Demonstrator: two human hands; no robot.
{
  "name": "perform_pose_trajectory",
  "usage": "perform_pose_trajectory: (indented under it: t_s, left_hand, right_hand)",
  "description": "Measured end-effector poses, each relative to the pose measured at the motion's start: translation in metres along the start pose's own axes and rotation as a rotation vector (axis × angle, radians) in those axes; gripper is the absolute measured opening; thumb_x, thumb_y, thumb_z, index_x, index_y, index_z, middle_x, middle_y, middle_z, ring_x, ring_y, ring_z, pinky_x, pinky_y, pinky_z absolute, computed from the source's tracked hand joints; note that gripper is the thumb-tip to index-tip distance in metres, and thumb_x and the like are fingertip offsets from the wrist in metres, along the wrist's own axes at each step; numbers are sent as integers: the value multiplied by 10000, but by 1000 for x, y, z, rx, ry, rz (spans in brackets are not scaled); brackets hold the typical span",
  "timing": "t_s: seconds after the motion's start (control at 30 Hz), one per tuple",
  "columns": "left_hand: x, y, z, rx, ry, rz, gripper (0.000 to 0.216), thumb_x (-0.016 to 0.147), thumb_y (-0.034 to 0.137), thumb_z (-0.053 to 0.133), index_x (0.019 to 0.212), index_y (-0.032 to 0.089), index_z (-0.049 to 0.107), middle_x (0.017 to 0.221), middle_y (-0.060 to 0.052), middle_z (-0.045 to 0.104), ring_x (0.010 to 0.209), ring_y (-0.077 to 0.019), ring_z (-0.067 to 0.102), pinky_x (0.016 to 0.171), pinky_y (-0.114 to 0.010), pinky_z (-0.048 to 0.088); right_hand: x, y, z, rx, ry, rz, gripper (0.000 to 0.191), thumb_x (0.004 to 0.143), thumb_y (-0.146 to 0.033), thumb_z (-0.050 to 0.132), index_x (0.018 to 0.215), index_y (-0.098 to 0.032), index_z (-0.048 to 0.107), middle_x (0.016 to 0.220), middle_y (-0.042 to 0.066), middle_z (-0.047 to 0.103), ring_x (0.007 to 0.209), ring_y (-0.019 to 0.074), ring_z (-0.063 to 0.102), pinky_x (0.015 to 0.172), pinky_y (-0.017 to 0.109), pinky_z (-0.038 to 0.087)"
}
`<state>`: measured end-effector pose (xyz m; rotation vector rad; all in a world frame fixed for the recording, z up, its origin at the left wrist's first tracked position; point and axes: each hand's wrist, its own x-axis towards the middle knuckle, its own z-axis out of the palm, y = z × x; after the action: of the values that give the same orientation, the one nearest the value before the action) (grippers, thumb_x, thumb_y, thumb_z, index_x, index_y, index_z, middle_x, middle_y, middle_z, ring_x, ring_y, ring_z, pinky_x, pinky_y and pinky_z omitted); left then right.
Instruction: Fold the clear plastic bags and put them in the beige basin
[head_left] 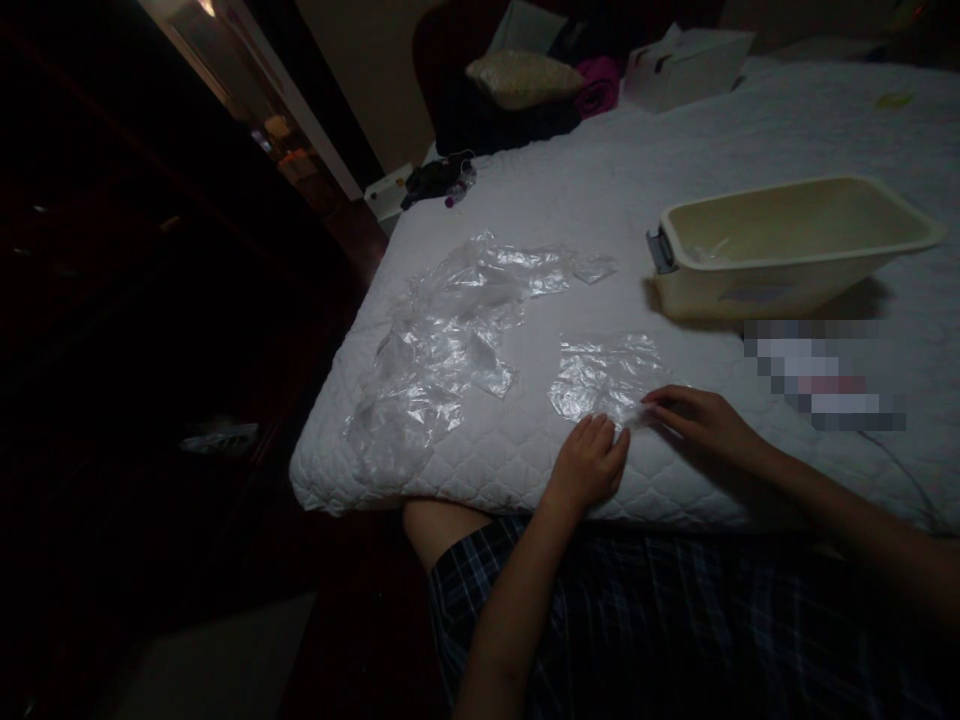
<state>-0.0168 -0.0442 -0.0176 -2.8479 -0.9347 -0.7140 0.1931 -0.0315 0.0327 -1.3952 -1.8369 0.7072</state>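
A clear plastic bag lies flat on the white quilted mattress, close to its front edge. My left hand rests on the near edge of this bag with its fingers stretched out. To its right, my right hand pinches the bag's near right corner between thumb and fingers. Left of my hands, more clear plastic bags are spread in a loose, crumpled heap.
A cream plastic bin with a grey latch stands at the right; some clear plastic shows inside. Behind are a white box, a magenta roll and a pale cushion. A blurred-out object with a cable lies right of my hands.
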Motion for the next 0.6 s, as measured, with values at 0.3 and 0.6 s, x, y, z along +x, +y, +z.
perform_pose_trajectory:
  t_s: [0.3,0.6]
  left_hand:
    - [0,0,0,6,32,6,353,873,199,427,1198,106,529,1149,-151,583,1186,-278,494,1001,-475,437]
    - [0,0,0,30,-35,9,364,878,198,436,1222,98,499,1189,-167,567,1210,-271,476,1021,-475,415]
  right_hand:
    - [15,1,7,-231,39,-28,267,817,-466,567,809,-200,587,682,59,657,591,189,603,554,319,459]
    - [20,9,14,-503,-29,-321,252,894,-318,467,914,-175,675,874,90,673,809,217,607,762,379,415]
